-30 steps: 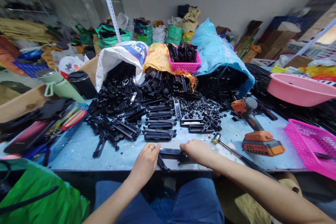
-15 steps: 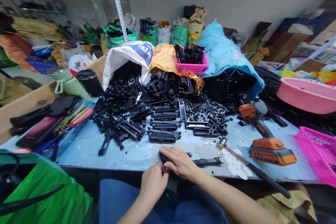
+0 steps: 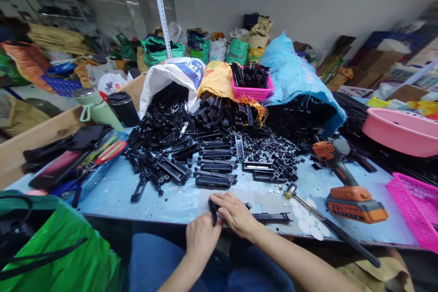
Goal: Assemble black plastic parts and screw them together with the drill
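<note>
Centrally, at the near edge of the tabletop (image 3: 112, 194): black plastic bar (image 3: 267, 216), lying flat, its left end clamped under the right hand (image 3: 236, 213); left hand (image 3: 201, 237) closed with fingers together on a small black piece (image 3: 214, 212) at that same end. Behind, toward the middle: stacked black assemblies (image 3: 214, 166) and loose black parts (image 3: 164, 132); toward the right edge: hammer (image 3: 328, 223), orange drill (image 3: 345, 187), pink basket (image 3: 415, 207).

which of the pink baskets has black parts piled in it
The small pink basket at the back, sitting on the yellow sack; the pink basket at the table's right edge shows no such pile.
</note>
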Available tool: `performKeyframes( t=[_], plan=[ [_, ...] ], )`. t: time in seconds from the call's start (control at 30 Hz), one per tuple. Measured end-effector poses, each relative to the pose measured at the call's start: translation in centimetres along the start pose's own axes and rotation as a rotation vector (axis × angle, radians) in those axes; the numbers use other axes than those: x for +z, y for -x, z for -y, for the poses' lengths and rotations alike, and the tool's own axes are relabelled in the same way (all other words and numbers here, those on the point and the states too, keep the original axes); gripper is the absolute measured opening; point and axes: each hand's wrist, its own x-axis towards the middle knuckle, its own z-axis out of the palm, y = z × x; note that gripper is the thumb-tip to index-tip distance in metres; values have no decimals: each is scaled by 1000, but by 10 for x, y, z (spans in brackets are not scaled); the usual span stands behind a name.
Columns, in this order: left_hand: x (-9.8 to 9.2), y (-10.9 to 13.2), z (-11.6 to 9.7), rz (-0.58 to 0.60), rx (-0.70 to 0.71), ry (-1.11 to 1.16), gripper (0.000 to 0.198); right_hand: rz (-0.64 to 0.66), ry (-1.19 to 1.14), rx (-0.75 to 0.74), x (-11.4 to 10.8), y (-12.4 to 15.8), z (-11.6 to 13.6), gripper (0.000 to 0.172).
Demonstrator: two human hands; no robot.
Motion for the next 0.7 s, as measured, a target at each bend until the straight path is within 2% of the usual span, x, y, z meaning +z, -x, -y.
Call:
performKeyframes(
  t=[0.2, 0.33, 0.4, 0.5, 0.57, 0.63, 0.67, 0.7],
  plan=[
    [4, -3, -9, -23, -27, 70, 39, 12, -10, 96, 3, -1, 1, 49],
    [0, 1, -4, -20, 1, -17, 34, 79, 107, 156, 12, 0, 1, 54],
    [-3, 4, -1, -7, 22, -47, 34, 56, 157, 173, 14, 0, 3, 52],
    [-5, 2, 1, -13, 66, -56, 33, -65, 207, 31, 2, 9, 8, 43],
    [-2, -7, 1, -143, 267, -69, 34, -187, 221, -90, -14, 25, 7, 44],
    [4, -20, -2, -318, 643, -92, 39, -315, 256, -45, -30, 46, 1, 49],
    [8, -26, -4, -347, 819, -103, 50, -339, 294, -11, -36, 57, -4, 50],
    [12, -32, -8, -304, 923, -104, 65, -328, 341, -1, -39, 68, -9, 49]
  ],
)
